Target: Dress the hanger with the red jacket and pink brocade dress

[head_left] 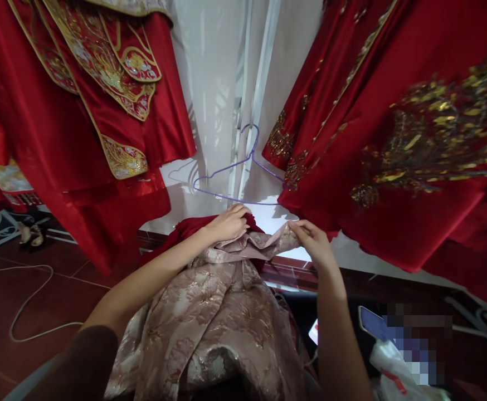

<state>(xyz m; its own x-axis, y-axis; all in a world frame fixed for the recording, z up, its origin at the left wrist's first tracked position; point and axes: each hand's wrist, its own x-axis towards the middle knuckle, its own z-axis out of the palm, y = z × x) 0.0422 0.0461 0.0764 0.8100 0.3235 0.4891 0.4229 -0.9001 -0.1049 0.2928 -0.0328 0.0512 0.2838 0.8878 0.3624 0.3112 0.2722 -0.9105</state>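
We record both hands at the upper edge of a pink-and-gold floral brocade garment (210, 323), which hangs in folds from the hands towards the lower frame, between the two forearms.

The left hand (229, 223) lies palm-down on the garment's top edge, left of centre. Its fingers are curled closed over the bunched fabric. A dark red cloth (187, 229) shows directly beneath and behind this hand, touching the brocade.

The right hand (315, 240) sits at the right end of the same edge. Thumb and fingers are closed in a pinch on a corner of the fabric; the remaining fingers are bent inwards. The edge runs taut between the two hands.

Just above the hands, a thin purple wire hanger (238, 197) hangs against a white wall (214, 83), apart from the garment.

Red satin robes with gold embroidery hang on the left (80, 111) and right (414, 139). A white cable (30, 295) trails over the dark red floor (1, 356) at left. A flat phone (372, 323) lies near the right forearm.
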